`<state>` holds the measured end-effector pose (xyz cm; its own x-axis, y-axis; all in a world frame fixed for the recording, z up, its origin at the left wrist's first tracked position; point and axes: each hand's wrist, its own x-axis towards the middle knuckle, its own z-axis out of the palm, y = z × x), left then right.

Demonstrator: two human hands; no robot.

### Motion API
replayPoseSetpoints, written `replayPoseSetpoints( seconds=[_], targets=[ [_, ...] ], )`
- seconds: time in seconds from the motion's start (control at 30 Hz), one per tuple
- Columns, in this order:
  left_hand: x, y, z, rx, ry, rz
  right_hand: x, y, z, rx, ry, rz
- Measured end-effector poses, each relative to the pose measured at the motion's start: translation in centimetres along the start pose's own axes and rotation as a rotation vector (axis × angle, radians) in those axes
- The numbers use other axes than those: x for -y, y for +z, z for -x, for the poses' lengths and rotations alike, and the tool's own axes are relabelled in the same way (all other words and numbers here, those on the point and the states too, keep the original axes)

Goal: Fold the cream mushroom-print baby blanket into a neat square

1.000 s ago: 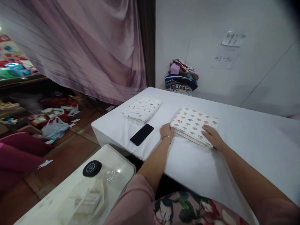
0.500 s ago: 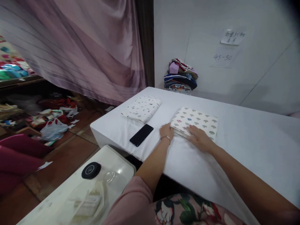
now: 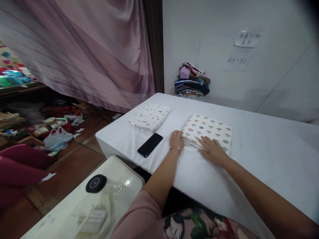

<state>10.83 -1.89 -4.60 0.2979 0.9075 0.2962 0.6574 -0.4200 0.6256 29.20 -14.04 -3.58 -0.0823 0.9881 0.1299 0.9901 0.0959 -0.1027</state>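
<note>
The patterned cloth (image 3: 208, 131) already lies folded flat on the white desk (image 3: 261, 156), with the left hand (image 3: 176, 139) resting loosely curled against its near-left corner and the right hand (image 3: 211, 150) pressing open-fingered on its near edge, apparently just squaring it up.

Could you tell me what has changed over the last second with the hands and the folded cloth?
The right hand slid left along the near edge of the folded cloth, towards the left hand. The left hand, cloth, phone and second folded cloth stayed put.
</note>
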Motion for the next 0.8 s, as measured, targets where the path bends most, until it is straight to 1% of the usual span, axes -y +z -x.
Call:
replayPoseSetpoints(
  seconds=[0.1,0.2,0.27,0.33,0.4,0.5,0.57,0.6,0.63,0.7,0.73,0.8],
  targets=[
    [0.3,0.0,-0.2,0.025,-0.057,0.068,0.3,0.0,0.1,-0.026,-0.016,0.013],
    [0.6,0.0,-0.3,0.012,-0.074,0.156,0.2,-0.6,0.2,0.016,-0.012,-0.041],
    [0.9,0.0,-0.2,0.003,-0.074,0.195,-0.4,-1.2,0.3,0.028,0.007,-0.092],
    [1.2,-0.2,-0.1,-0.001,-0.069,0.23,-1.2,-1.6,0.7,-0.025,0.064,-0.092],
    [1.1,-0.3,-0.1,-0.008,-0.056,0.253,-2.1,-1.4,1.3,-0.084,0.129,-0.038],
    [-0.2,-0.6,-0.4,-0.079,0.0,0.188,-2.8,-0.2,2.0,-0.114,0.145,0.055],
    [-1.8,-0.6,-0.8,-0.131,0.098,0.101,-2.9,0.7,2.3,-0.142,0.139,0.091],
    [-2.6,-0.5,-1.1,-0.13,0.167,0.058,-2.8,0.9,2.4,-0.153,0.14,0.101],
    [-3.4,-0.4,-1.3,-0.106,0.241,0.013,-2.7,1.1,2.4,-0.154,0.143,0.105],
    [-4.4,0.2,-1.6,0.006,0.351,-0.09,-2.6,1.1,2.4,-0.135,0.148,0.099],
    [-4.6,0.6,-1.7,0.071,0.375,-0.143,-2.7,1.0,2.5,-0.117,0.148,0.088],
    [-4.4,1.4,-1.7,0.164,0.373,-0.233,-2.8,0.6,2.5,-0.072,0.156,0.041]
  ],
)
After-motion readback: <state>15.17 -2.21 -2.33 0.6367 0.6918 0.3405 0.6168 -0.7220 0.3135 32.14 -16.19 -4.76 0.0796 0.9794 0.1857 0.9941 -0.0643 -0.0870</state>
